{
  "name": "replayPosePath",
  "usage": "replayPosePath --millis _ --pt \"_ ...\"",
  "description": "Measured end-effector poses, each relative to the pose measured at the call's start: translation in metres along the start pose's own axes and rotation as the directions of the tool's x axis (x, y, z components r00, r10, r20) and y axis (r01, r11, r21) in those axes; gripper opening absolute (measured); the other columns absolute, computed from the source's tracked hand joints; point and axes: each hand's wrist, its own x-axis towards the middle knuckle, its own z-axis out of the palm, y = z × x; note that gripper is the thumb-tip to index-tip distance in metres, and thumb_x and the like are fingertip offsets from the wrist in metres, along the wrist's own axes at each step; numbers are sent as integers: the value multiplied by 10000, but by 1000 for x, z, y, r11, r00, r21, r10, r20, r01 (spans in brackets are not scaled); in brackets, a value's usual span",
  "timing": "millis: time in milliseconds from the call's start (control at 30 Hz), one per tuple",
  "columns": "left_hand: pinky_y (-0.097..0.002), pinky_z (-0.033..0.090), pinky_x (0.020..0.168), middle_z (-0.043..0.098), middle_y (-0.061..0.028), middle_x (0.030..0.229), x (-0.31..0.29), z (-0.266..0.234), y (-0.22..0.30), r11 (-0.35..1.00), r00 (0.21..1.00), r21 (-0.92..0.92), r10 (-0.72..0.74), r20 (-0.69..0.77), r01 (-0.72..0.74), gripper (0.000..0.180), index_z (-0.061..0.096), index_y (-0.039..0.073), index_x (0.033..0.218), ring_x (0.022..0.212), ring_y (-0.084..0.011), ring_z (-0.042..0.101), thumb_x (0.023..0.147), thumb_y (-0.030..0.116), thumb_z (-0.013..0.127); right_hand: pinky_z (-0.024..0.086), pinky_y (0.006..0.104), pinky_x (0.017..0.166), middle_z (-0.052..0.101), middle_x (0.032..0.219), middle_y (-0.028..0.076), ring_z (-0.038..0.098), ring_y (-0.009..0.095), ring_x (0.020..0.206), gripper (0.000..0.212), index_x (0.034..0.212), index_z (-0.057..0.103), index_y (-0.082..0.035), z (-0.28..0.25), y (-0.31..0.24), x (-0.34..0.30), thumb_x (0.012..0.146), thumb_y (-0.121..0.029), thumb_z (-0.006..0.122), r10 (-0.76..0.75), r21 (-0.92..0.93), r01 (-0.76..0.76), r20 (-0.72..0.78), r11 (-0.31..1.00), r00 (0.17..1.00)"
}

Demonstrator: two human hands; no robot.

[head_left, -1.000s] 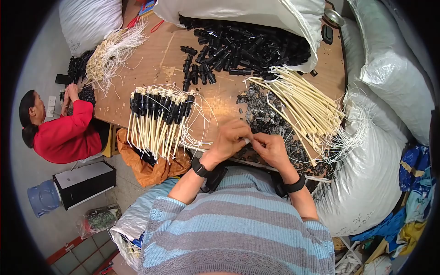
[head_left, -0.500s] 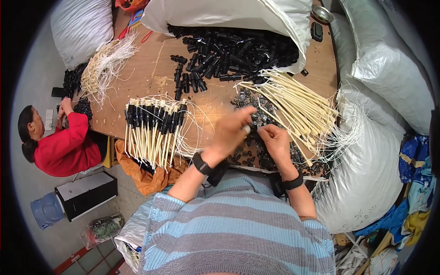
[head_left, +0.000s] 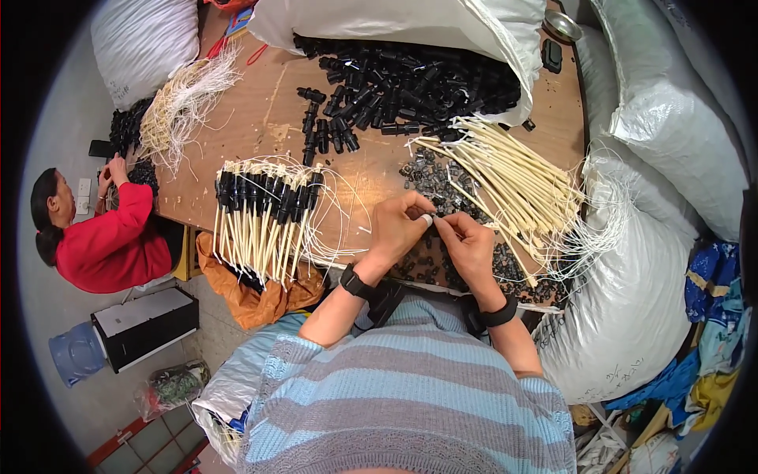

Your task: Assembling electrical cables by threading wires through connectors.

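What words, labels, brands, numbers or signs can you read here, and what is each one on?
Lower right sack: dark handwritten marks, too small and blurred to read.
Upper left sack: faint dark marks, too small to read.
I can make out no other lettering, so there is nothing to quote.

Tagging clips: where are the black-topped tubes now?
In the head view, the black-topped tubes lie on the table, left of the left hand, near the orange bag.
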Motion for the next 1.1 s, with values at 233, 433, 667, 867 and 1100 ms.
replayPosePath --millis 233,433,667,867,1100 --pt "-277 524 743 678 -85 950 -7 -13 23 822 828 201 458 323 -533 417 645 40 1128 868 -176 655 721 -52 632 283 172 446 532 626 -73 378 5 479 75 947 672 -13 -32 -3 4 896 -52 634 144 898 -360 333 255 932" --pt "-302 538 723 682 -133 1035 -2 -18 14 976 927 23 197 320 -216 485 631 35 1176 870 -192 670 702 -63 592 400 278 471 570 608 -31 532 103 510 229 1110 680 -39 -38 -6 0 894 -65 608 -52 204 41 51 978 997" --pt "-402 484 593 622 -89 807 -13 -20 27 742 853 421 466 236 -522 375 661 89 1046 714 -310 611 686 -6 614 366 299 451 519 530 35 499 118 469 223 965 699 -73 -36 -19 10 800 -213 751 -50 -264 80 116 961 992" --pt "-391 476 573 583 -74 749 -27 -37 27 644 834 541 496 243 -541 307 659 102 1033 705 -278 614 737 38 613 304 225 467 481 545 -56 395 24 518 186 891 664 -9 -16 -21 13 786 -124 766 122 32 -133 230 991 966" --pt "-345 503 587 649 -66 815 -37 -89 24 723 869 552 495 5 -415 299 671 115 1009 717 -245 644 714 68 682 485 299 592 650 795 107 618 216 653 271 1051 651 1 12 -57 11 803 -71 734 -365 -58 370 88 927 927"
